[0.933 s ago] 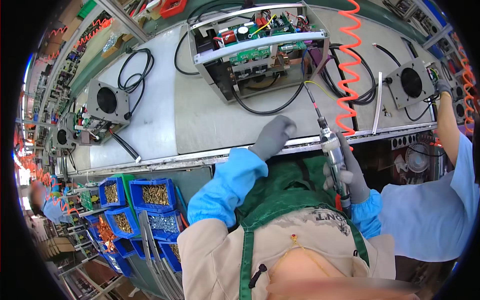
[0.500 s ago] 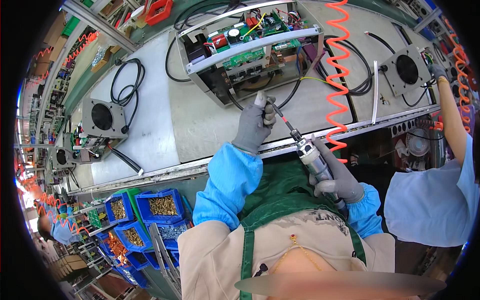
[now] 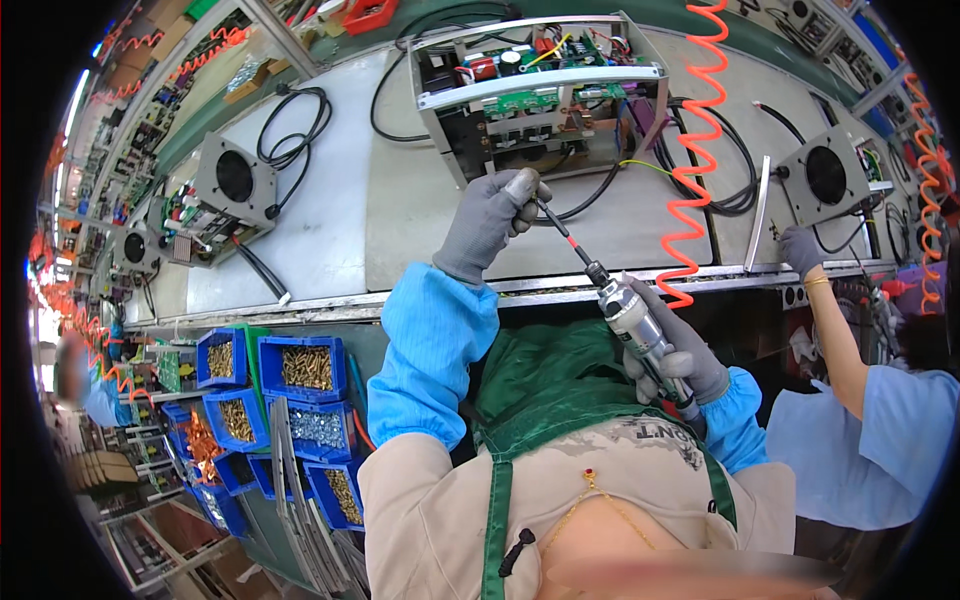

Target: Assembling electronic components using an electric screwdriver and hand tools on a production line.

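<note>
My right hand point(image 3: 690, 365), in a grey glove, is wrapped around a silver power screwdriver point(image 3: 637, 325) pointing up and to the left. Its long thin bit point(image 3: 562, 228) ends at the closed fingertips of my left hand point(image 3: 487, 225), also gloved. Whatever those fingers pinch at the bit's tip is too small to make out. Just beyond them stands an open metal chassis point(image 3: 540, 95) holding green circuit boards, red parts and wires. A black cable point(image 3: 590, 203) loops from its lower front, and a yellow-green wire point(image 3: 640, 163) sticks out at its right.
Fan units stand left point(image 3: 235, 178) and right point(image 3: 826, 178) on the bench point(image 3: 400, 230). An orange coiled hose point(image 3: 690, 205) hangs right of the chassis. Blue bins point(image 3: 318, 430) of screws sit lower left, beside metal strips point(image 3: 290, 470). A co-worker's gloved hand point(image 3: 800, 250) is at the right.
The view has shifted, so the bench things sit farther right. The co-worker's hand has come from beside the right fan unit to the bench's front edge. My hands keep their grips.
</note>
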Demonstrator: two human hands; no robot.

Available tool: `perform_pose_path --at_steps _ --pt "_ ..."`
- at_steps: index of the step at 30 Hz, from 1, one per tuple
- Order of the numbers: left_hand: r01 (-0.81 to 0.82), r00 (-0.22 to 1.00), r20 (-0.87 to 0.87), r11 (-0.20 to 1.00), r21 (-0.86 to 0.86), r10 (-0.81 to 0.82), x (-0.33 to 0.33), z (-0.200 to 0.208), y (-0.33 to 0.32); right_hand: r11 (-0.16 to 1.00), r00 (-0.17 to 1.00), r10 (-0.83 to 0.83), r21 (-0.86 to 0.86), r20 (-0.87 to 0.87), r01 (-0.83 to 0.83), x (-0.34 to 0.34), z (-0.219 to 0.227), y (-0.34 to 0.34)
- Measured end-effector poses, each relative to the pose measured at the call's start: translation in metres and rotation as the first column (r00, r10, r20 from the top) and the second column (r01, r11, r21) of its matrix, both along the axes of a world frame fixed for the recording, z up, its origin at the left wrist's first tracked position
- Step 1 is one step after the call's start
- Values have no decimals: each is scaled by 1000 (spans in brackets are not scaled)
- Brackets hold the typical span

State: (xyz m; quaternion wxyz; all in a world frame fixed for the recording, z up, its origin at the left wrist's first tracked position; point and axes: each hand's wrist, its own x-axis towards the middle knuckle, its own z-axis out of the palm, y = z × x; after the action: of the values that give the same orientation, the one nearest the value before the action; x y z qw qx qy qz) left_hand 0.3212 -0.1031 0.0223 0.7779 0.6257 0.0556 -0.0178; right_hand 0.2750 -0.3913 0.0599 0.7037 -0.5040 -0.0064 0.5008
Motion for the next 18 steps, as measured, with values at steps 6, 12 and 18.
perform_pose_path --at_steps 6,12,18 --pt "-9 1000 -1 994 105 9 -2 9 6 1000 996 3 30 94 -6 3 -15 2" --pt "-1 998 -63 999 55 5 -1 9 7 994 991 106 27 76 -109 6 -9 -2" --pt "160 987 -65 894 418 -147 11 23 16 975 898 213 -144 385 -170 8 -23 -10"
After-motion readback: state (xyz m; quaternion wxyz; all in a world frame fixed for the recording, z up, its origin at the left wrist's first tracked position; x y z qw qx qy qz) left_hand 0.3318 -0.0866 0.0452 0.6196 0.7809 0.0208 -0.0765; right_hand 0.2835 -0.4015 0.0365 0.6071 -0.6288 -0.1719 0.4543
